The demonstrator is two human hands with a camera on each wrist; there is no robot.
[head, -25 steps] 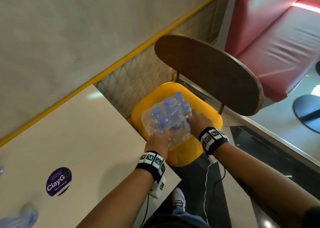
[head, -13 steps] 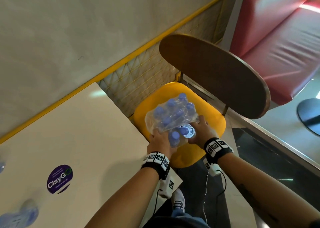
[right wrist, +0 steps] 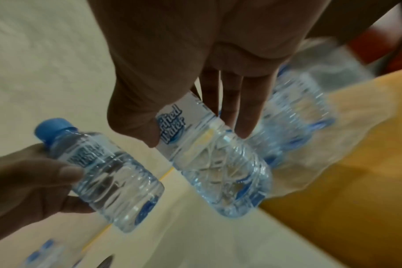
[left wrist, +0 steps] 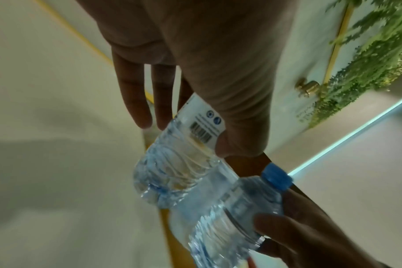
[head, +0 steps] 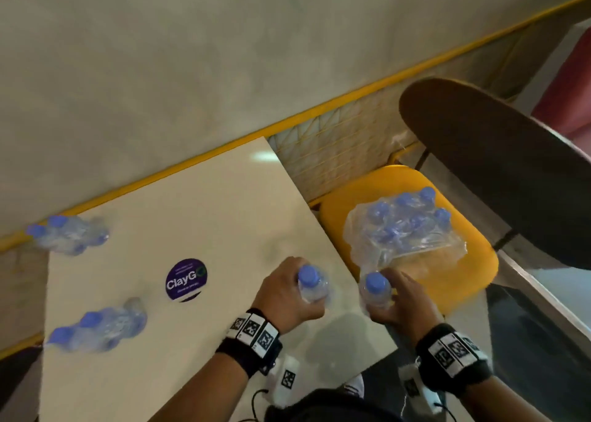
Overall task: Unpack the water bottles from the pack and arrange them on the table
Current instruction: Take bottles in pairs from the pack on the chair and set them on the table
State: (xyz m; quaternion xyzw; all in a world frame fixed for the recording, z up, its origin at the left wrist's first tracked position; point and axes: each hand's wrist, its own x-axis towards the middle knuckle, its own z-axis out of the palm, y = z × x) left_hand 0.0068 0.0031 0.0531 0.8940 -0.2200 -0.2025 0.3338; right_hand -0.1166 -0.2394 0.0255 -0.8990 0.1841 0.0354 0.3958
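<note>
Since the earlier frame both hands have come away from the pack, each with a bottle, and the view has swung left over the table. The left hand [head: 287, 296] is wrapped round the left bottle [head: 311, 284], cap up, over the table's [head: 224, 204] near right edge. The right hand [head: 403, 303] clasps the right bottle [head: 375, 290], also near upright, just beyond that edge, between table and chair [head: 473, 271]. The two bottles sit close together, not touching.

The bare table lies to the left of both hands, so the left hand is nearer the setting-down spot. Two clusters of bottles [head: 68, 236] [head: 99, 325] already stand at the far left, too blurred to count. The pack [head: 403, 229] rests on the chair behind the right hand; its torn wrap hides how many bottles remain.
</note>
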